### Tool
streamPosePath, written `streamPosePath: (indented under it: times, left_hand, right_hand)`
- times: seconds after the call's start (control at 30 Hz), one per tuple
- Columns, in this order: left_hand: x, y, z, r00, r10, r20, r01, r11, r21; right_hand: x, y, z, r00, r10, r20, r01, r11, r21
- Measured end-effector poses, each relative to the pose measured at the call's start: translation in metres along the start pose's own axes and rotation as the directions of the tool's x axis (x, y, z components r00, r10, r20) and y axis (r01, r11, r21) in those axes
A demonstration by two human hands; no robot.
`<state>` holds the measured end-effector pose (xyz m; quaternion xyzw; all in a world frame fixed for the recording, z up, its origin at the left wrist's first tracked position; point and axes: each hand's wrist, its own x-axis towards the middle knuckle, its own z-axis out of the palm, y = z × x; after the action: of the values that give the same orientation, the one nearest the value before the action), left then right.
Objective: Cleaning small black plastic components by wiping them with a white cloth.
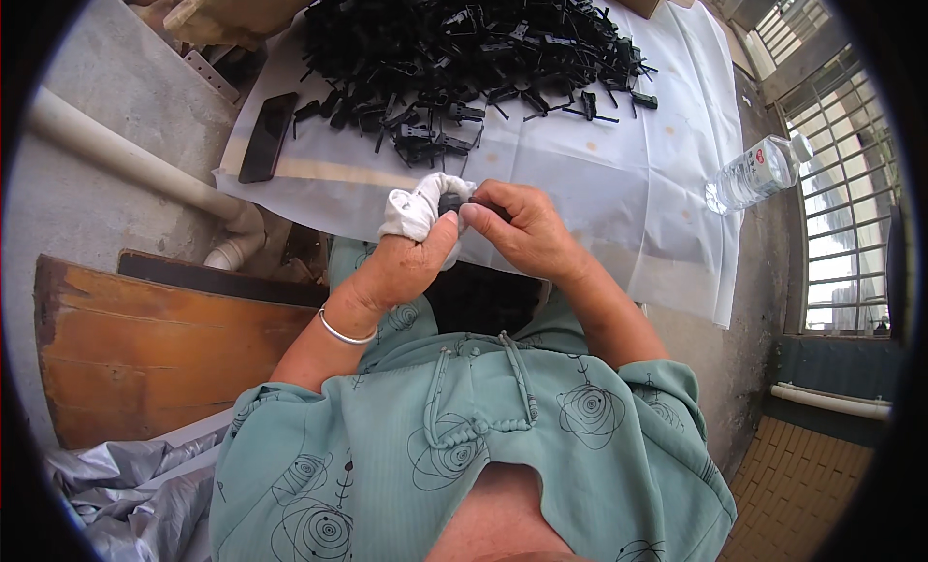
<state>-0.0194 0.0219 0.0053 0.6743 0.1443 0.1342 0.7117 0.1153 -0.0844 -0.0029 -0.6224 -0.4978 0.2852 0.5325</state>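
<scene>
Close to my body, at the near edge of the sheet-covered table, my two hands meet. White cloth (413,212) wraps the fingers of my left hand (398,267), whose bare thumb presses against a small black plastic part (449,204). My right hand (535,235) is closed too, thumb and forefinger pinched together at the right side of that part. The fingers hide most of its shape. Just beyond my hands, a large heap of similar black plastic parts (464,59) with thin stems covers the far middle of the table, a few lying loose at its near edge.
A dark phone (269,137) lies left of the heap. A clear water bottle (754,178) is at the right edge of the white plastic sheet (619,209). Cardboard (232,11) stands at the far left. Left of me are a pipe (135,156) and a wooden board (164,354).
</scene>
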Motion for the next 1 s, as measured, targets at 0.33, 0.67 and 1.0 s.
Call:
streamPosePath:
  times: [0.33, 0.67, 1.0]
  left_hand:
    - [-0.001, -0.012, 0.004, 0.941, 0.32, -0.111, -0.223, 0.831, 0.51]
    - [0.002, -0.029, -0.036, 0.976, -0.018, -0.215, 0.089, 0.941, 0.326]
    - [0.029, -0.049, -0.037, 0.916, -0.13, -0.38, 0.049, 0.975, -0.216]
  right_hand:
    - [0.007, 0.007, 0.018, 0.995, -0.084, 0.054, 0.094, 0.972, -0.216]
    - [0.089, 0.028, 0.003, 0.965, 0.018, -0.261, -0.17, 0.802, -0.572]
    - [0.082, 0.041, 0.019, 0.974, 0.142, -0.176, -0.182, 0.954, -0.237]
